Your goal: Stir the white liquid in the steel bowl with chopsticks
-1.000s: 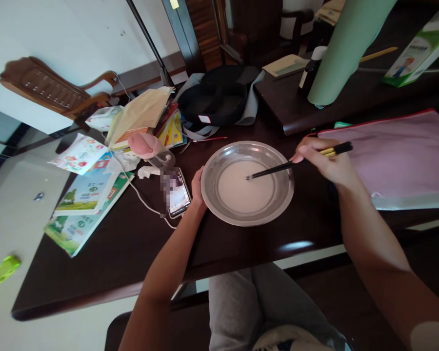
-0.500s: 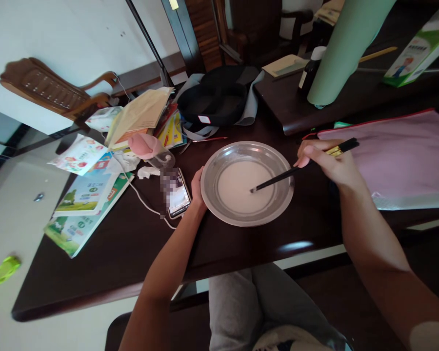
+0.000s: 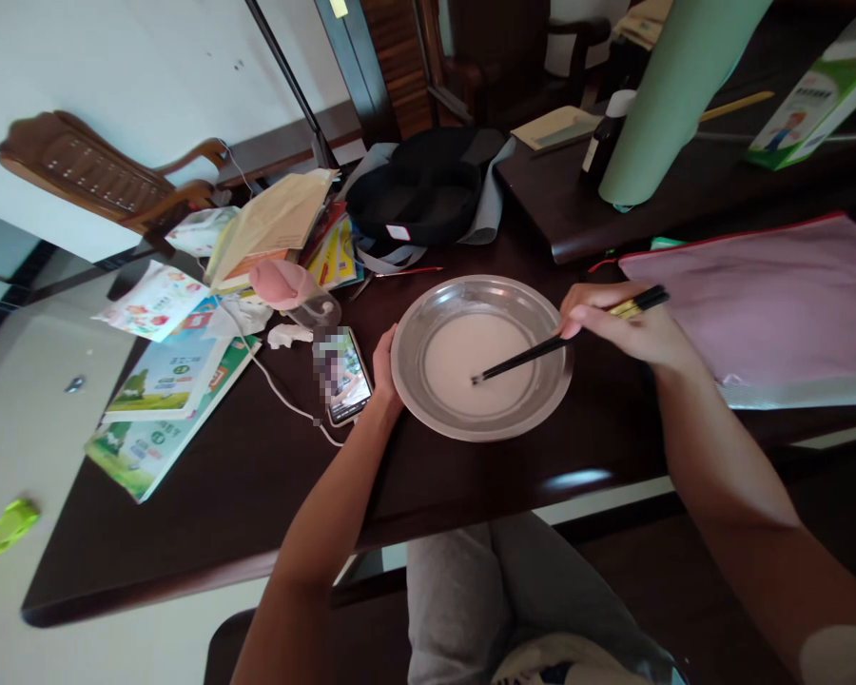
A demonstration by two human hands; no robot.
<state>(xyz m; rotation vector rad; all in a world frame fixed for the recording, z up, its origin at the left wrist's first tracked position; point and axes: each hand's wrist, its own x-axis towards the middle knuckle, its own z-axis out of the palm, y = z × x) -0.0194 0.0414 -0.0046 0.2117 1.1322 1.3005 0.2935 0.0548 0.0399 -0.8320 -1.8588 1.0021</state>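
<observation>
A round metal bowl rests on the dark table and holds a milky white liquid. Against its left rim is my left hand, gripping the side, with some fingers hidden behind the bowl. My right hand is closed around a pair of black chopsticks with gold bands near the upper ends. Their tips dip into the liquid left of the bowl's middle. Just left of my left hand lies a lit phone with a white cable.
Behind the bowl sit a black bag and a pink-lidded clear cup. Books and papers cover the left side. On the right lies a pink zip pouch. A green roll and a dark bottle stand on the raised surface.
My right hand has moved left, carrying the chopstick tips a little left and down through the liquid. My left hand and the bowl stay in place. The phone's screen picture has changed.
</observation>
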